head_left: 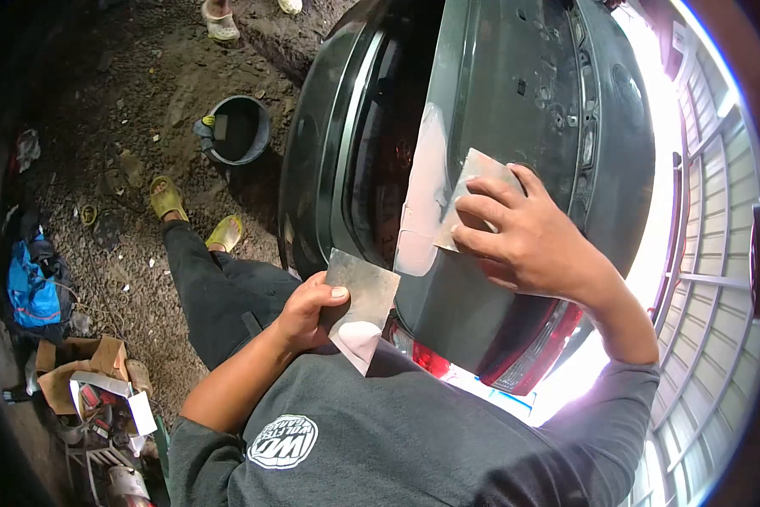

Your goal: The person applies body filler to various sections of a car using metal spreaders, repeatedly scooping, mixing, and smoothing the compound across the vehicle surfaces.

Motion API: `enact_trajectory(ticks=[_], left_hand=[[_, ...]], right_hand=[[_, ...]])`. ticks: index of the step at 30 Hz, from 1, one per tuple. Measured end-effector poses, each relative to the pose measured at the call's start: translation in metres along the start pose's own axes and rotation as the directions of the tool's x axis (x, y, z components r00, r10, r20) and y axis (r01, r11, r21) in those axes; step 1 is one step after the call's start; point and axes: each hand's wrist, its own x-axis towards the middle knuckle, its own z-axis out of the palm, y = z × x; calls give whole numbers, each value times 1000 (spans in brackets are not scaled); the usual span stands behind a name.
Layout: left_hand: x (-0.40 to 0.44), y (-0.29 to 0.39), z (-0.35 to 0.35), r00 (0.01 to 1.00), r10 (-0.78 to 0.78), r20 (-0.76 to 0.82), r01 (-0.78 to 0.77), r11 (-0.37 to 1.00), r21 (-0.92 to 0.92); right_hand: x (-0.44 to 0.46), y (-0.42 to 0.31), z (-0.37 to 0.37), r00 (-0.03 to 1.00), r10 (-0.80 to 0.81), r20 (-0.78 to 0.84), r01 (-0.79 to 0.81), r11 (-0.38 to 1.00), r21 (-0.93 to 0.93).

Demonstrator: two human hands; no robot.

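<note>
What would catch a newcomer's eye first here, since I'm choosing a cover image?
Probably the pale, smeared patch along the edge of the dark car panel, with the right hand holding a flat spreader beside it. Next, the left hand below, gripping a square plate with a pale lump on it. The yellow shoes stand out against the dark ground at left.

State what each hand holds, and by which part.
Left hand: a metal plate carrying pale filler, by its left edge, thumb on top. Right hand: a metal spreader, by its right side, fingers across its face.
</note>
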Motion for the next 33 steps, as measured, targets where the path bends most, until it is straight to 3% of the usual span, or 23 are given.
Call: enact_trajectory(ticks=[2,8,12,17,27,33], left_hand=[[1,5,7,1000,-9,23,9,1000,-21],[0,5,9,999,49,8,-47,990,-130],[0,0,5,996,85,21,-82,986,-146],[1,-2,4,995,94,21,-90,984,-156],[1,-4,0,999,49,11,-49,998,-34],[1,-5,-1,998,56,-14,-57,995,-81]], right_hand=[[-1,-2,-14,998,6,61,-6,1000,7],[22,-19,0,993,-116,-37,116,993,-4],[25,-27,9,987,-154,43,154,988,-9],[27,-32,18,985,-175,6,175,985,0],[17,-33,21,987,-148,65,149,989,-14],[-1,-27,0,989,-86,122,83,996,27]])
